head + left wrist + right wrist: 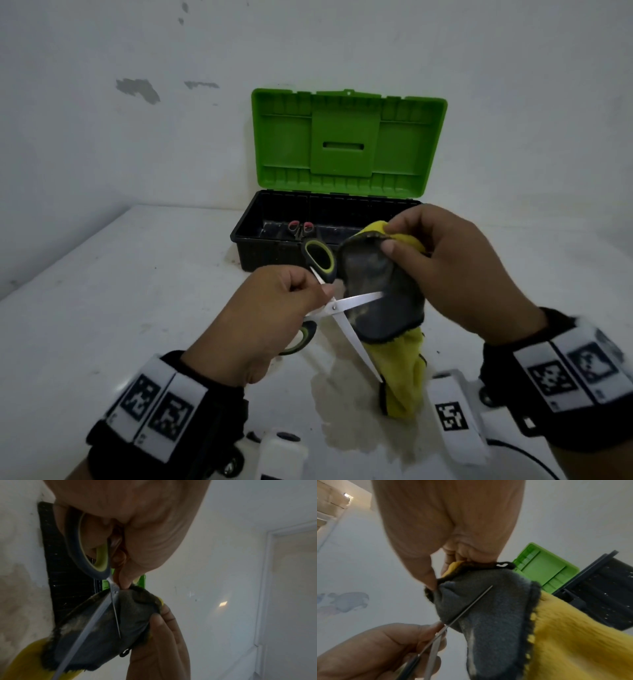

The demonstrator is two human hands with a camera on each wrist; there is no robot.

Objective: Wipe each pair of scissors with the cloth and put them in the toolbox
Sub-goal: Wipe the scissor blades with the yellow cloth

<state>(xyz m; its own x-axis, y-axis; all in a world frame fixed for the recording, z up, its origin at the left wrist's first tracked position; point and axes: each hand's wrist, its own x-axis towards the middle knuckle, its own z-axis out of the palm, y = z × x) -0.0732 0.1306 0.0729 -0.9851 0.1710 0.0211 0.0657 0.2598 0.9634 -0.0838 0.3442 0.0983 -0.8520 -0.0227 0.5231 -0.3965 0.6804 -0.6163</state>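
My left hand grips a pair of scissors with black and lime handles near the pivot; the blades are spread apart. One blade lies against the grey side of a grey and yellow cloth, which my right hand pinches at its top edge. The cloth's yellow end hangs down to the table. In the left wrist view the blades cross the grey cloth. The right wrist view has a thin blade on the cloth. Behind stands the toolbox, black with an open green lid, holding red-handled scissors.
The white table has a damp stained patch in front of me. A pale wall rises directly behind the toolbox. Black wrist straps with white marker tags sit on both forearms.
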